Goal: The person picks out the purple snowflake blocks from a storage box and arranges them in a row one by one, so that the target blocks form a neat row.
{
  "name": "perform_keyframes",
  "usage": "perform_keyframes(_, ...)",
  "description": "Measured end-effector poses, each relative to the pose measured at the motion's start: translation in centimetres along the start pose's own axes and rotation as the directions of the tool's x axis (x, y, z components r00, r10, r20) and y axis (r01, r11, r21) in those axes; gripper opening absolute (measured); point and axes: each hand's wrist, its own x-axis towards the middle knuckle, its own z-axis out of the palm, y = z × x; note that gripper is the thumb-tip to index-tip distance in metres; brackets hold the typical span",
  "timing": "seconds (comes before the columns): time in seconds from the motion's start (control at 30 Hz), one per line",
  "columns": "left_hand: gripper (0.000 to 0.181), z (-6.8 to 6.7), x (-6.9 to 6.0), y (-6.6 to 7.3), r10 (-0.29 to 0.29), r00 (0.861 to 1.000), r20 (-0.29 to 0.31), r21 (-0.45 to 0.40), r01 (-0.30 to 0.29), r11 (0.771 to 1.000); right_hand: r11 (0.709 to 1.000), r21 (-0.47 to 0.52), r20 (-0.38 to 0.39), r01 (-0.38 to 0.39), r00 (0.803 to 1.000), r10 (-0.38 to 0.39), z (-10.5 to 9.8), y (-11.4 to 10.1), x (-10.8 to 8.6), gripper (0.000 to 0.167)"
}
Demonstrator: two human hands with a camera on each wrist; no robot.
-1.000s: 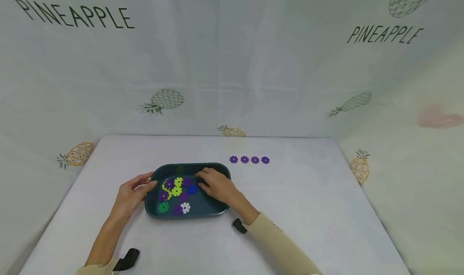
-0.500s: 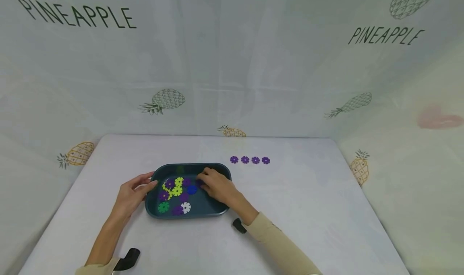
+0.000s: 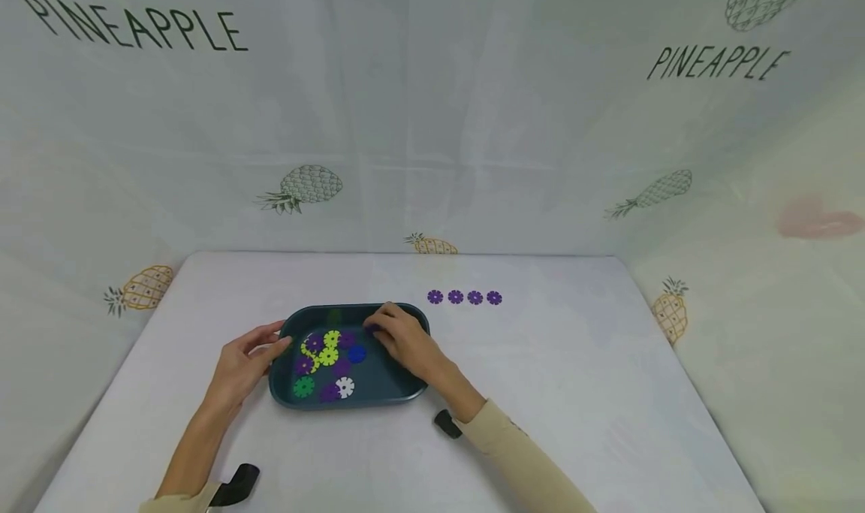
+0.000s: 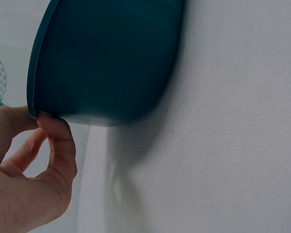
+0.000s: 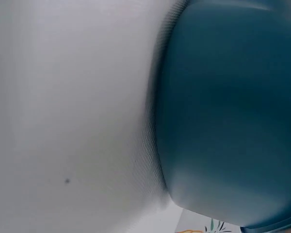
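Observation:
My left hand (image 3: pixel 238 369) pinches the left rim of a dark teal tray (image 3: pixel 399 399); the left wrist view shows the left hand (image 4: pixel 36 170) with thumb and finger on the edge of the tray (image 4: pixel 106 58). Over the tray's right part, my right hand (image 3: pixel 405 340) pinches a purple flower disc (image 3: pixel 371 328), mostly hidden by the fingers. Yellow discs (image 3: pixel 329 356), purple discs, a blue disc (image 3: pixel 356 354), a green disc (image 3: pixel 304 386) and a white disc (image 3: pixel 345 387) lie in the tray. In the right wrist view, the tray's outer side (image 5: pixel 228 107) fills the right.
Several purple discs (image 3: pixel 475 297) lie in a row on the white table (image 3: pixel 574 378), behind and to the right of the tray. A pale curtain (image 3: pixel 432 115) with printed pineapples hangs behind the table and along its sides.
My right hand has moved slightly toward the tray's back rim, with the purple disc now lifted from beside the blue one. The left hand has kept its hold on the tray.

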Motion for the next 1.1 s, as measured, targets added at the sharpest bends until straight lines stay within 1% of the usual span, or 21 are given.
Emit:
perform_keyframes(0.1, 0.063, 0.0, 0.0, 0.0, 0.003, 1.0, -0.007, 0.006, -0.003, 1.0, 0.998, 0.059, -0.053, -0.001, 0.999, 0.004, 0.0, 0.2, 0.2, 0.021)
perform_keyframes(0.17, 0.063, 0.0, 0.0, 0.0, -0.002, 1.0, -0.01, 0.01, 0.002, 1.0, 0.992, 0.126, -0.086, -0.018, 0.996, 0.029, -0.1, 0.3, 0.3, 0.021)
perform_keyframes(0.27, 0.063, 0.1, 0.1, -0.1, -0.009, 1.0, -0.007, 0.006, 0.009, 1.0, 0.968, 0.242, -0.126, -0.064, 0.987, 0.097, -0.3, 0.6, 0.3, 0.019)
perform_keyframes(0.37, 0.063, 0.2, 0.2, -0.1, -0.007, 1.0, -0.001, -0.008, 0.007, 1.0, 0.943, 0.317, -0.165, -0.102, 0.973, 0.161, -0.8, 0.7, 0.3, 0.018)
perform_keyframes(0.47, 0.062, 0.2, 0.2, -0.1, 0.002, 1.0, 0.002, -0.016, -0.002, 1.0, 0.933, 0.341, -0.201, -0.114, 0.961, 0.191, -1.3, 1.0, 0.2, 0.019)
perform_keyframes(0.57, 0.062, 0.2, 0.2, 0.0, 0.006, 1.0, 0.002, -0.016, -0.006, 1.0, 0.92, 0.361, -0.221, -0.151, 0.945, 0.242, -1.8, 1.4, 0.1, 0.02)
perform_keyframes(0.7, 0.062, 0.2, 0.2, 0.1, 0.013, 1.0, 0.006, -0.019, -0.013, 1.0, 0.891, 0.388, -0.235, -0.235, 0.91, 0.342, -2.7, 1.9, -0.1, 0.021)
perform_keyframes(0.77, 0.063, 0.1, 0.2, 0.1, 0.013, 1.0, 0.008, -0.02, -0.013, 1.0, 0.883, 0.388, -0.243, -0.265, 0.894, 0.375, -3.1, 2.3, -0.3, 0.021)
perform_keyframes(0.87, 0.063, 0.1, 0.2, 0.1, 0.007, 1.0, 0.01, -0.023, -0.007, 1.0, 0.875, 0.381, -0.26, -0.299, 0.873, 0.412, -3.6, 2.9, -0.7, 0.022)
perform_keyframes(1.03, 0.063, 0.0, 0.1, 0.0, -0.001, 1.0, 0.003, -0.02, 0.001, 1.0, 0.864, 0.373, -0.303, -0.338, 0.836, 0.458, -4.4, 4.0, -1.5, 0.023)
perform_keyframes(1.1, 0.063, 0.0, 0.1, -0.1, -0.002, 1.0, 0.002, -0.016, 0.002, 1.0, 0.86, 0.372, -0.314, -0.351, 0.824, 0.472, -4.8, 4.4, -1.8, 0.023)
